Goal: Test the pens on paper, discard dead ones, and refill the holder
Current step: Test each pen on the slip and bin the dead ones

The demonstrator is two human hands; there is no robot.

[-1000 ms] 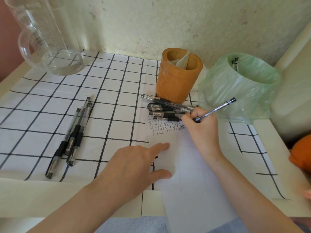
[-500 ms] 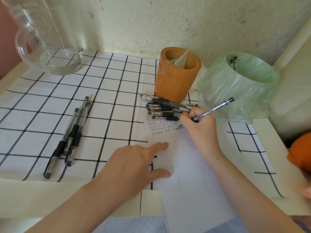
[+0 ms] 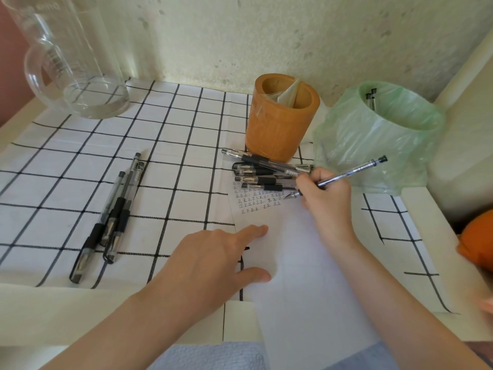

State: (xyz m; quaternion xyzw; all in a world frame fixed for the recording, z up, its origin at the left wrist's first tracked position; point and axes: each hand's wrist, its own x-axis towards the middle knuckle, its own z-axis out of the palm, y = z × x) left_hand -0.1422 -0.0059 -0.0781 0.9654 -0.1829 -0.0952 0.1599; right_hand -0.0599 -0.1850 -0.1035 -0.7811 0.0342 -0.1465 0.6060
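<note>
The right hand (image 3: 322, 198) is gripping a pen (image 3: 346, 174), its tip touching the paper (image 3: 293, 263) just beside the marks (image 3: 253, 201). The left hand (image 3: 210, 263), fingers flat, is pressing it down. A light, slow stroke on bare paper is probably going to show the ink best.

pen (image 3: 346, 175) tilted, tip on marked paper (image 3: 306, 263) | pen pile (image 3: 256, 176) beside upright holder (image 3: 277, 129)

A glass jug (image 3: 77, 76) stands on the checked cloth's (image 3: 66, 145) far left corner; an orange object (image 3: 477, 241), perhaps fabric, shows at the right edge.
</note>
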